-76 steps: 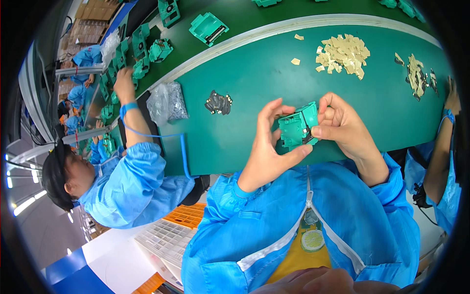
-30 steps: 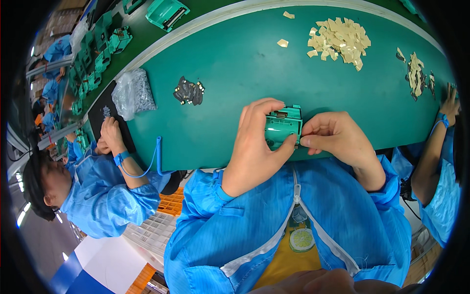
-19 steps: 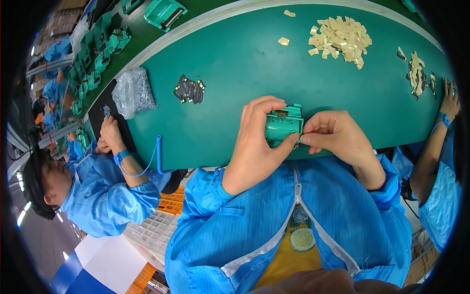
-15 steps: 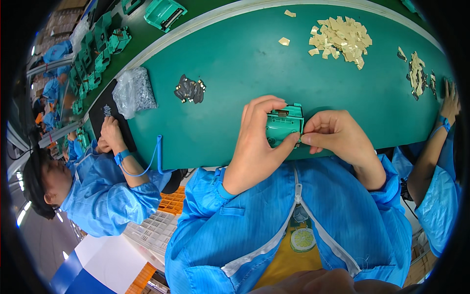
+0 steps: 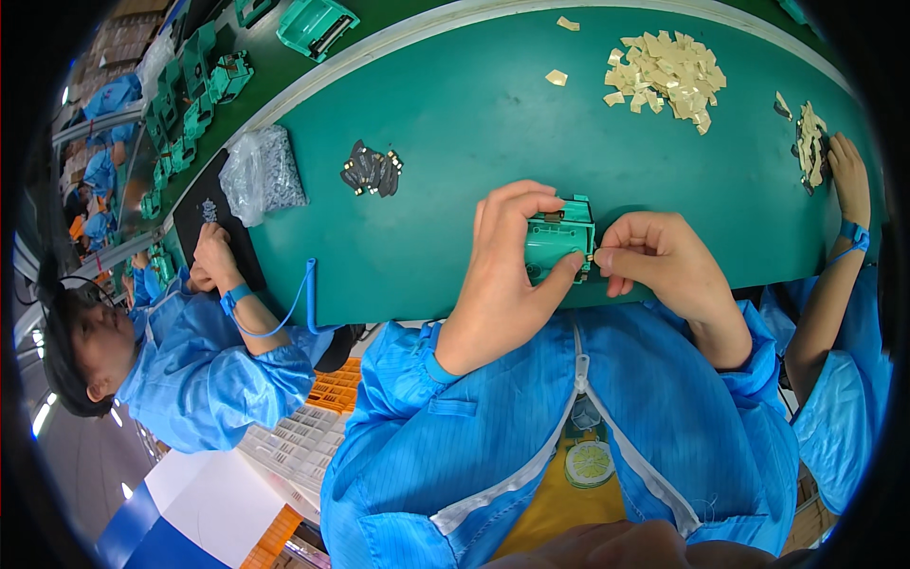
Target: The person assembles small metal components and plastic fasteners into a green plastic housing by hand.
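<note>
A small teal-green plastic housing (image 5: 554, 247) is held above the table's near edge, in front of my chest. My left hand (image 5: 500, 284) grips it from the left, fingers over its far side and thumb on its near right part. Close against the housing's right edge, my right hand (image 5: 668, 266) has its thumb and forefinger pinched together, the other fingers curled. Whatever lies in that pinch is too small or hidden to make out. A tiny metallic part shows at the edge beside the fingertips.
On the green table (image 5: 455, 142) lie black flexible strips (image 5: 371, 170), a bag of small parts (image 5: 265, 175) and a cream-coloured pile (image 5: 668, 76). Co-workers sit at both sides; one hand (image 5: 850, 180) reaches to a strip pile (image 5: 810, 147). More green housings (image 5: 318, 27) stand beyond the rail.
My hands and the housing have shifted slightly right in the picture, with the same hold. The right co-worker's hand has moved in against the strip pile.
</note>
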### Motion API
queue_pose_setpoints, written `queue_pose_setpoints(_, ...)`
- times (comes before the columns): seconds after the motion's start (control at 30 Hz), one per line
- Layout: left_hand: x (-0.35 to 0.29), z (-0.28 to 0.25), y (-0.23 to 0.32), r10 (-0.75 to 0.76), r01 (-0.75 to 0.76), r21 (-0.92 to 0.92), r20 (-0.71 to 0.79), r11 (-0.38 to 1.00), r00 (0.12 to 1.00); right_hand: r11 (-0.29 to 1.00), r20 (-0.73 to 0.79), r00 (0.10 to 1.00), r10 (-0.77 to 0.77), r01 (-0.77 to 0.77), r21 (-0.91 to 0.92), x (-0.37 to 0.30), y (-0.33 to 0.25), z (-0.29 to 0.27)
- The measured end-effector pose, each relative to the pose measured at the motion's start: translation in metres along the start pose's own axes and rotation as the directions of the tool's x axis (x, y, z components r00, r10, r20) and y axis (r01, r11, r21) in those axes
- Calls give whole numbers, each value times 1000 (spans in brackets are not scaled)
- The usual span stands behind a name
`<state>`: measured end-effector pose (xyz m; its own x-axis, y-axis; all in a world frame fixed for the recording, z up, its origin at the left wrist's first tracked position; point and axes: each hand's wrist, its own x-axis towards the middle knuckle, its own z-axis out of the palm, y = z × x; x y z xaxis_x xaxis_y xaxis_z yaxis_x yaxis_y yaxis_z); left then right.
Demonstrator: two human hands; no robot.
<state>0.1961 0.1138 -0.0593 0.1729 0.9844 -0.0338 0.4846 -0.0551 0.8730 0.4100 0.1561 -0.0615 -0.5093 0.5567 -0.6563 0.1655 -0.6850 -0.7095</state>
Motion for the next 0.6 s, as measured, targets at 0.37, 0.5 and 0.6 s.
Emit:
queue_pose_setpoints(0.37, -2, 4, 2, -1, 1, 10, -4, 1000, 1000, 993, 15, 998, -60, 58, 100, -1, 7, 3)
queue_pose_setpoints(0.5, -1, 4, 2, -10, 10, 8, -13, 1000, 1000, 994, -7, 996, -84, 84, 66, 0, 10, 4)
queue_pose_setpoints(0.6, -2, 3, 3, -13, 13, 24, -9, 1000, 1000, 989, 20, 992, -126, 124, 79, 0, 12, 3)
